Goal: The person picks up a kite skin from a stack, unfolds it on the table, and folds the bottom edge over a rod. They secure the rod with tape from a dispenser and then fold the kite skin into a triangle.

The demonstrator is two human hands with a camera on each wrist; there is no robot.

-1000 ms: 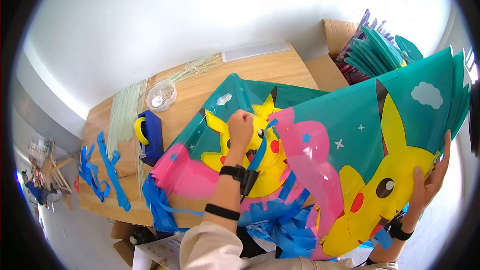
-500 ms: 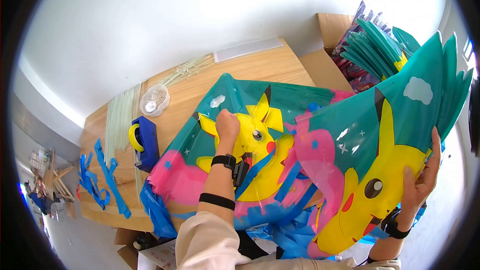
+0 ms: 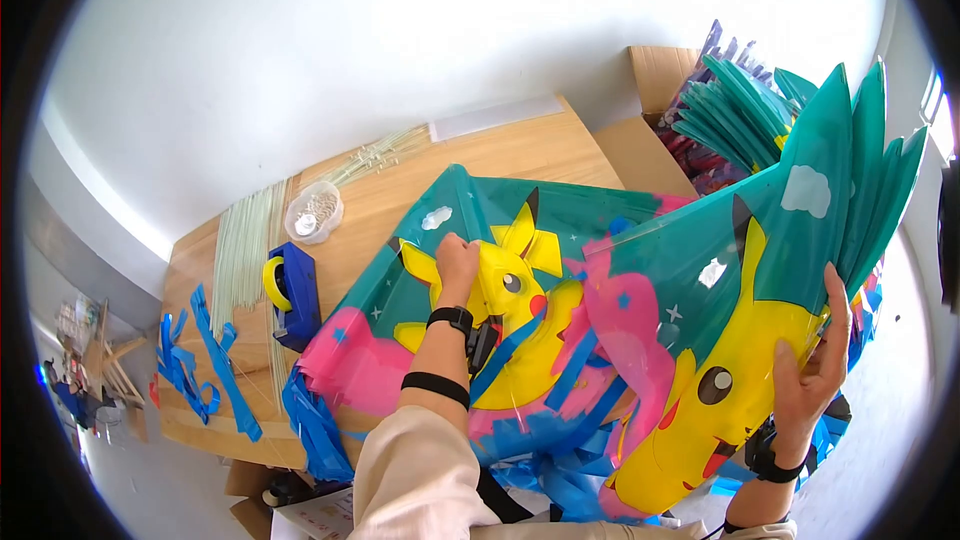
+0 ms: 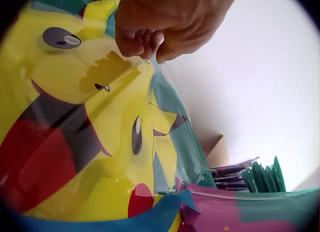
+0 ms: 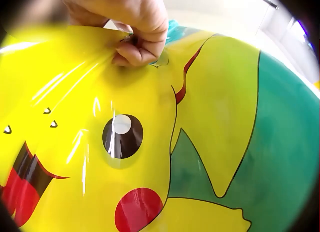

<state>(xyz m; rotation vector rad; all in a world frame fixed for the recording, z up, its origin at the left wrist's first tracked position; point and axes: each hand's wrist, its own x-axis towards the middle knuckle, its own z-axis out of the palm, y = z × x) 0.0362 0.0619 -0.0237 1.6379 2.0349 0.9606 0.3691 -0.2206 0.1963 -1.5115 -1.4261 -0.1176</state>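
My left hand [image 3: 458,262] pinches a glossy plastic kite sheet [image 3: 415,290] printed with a yellow cartoon character on green and pink. In the left wrist view, creases in the film run up to the bunched fingertips [image 4: 131,46]. Toward the right side of the table, my right hand [image 3: 812,380] grips the edge of a folded stack of the same sheets [image 3: 690,330], its green corners fanning out above. The right wrist view shows thumb and fingers [image 5: 135,54] pinching the gathered yellow film. Blue ribbon tails [image 3: 510,350] lie across the sheet.
A blue tape dispenser [image 3: 297,300], a clear tub of small parts [image 3: 314,212] and pale thin rods [image 3: 245,250] sit left on the wooden table [image 3: 500,150]. Cut blue strips [image 3: 228,370] lie near its front. Behind right, a cardboard box [image 3: 645,155] holds more folded sheets.
My right hand has shifted left with the folded stack, whose green corners have spread apart. My left hand, still pinching the sheet, has moved slightly left.
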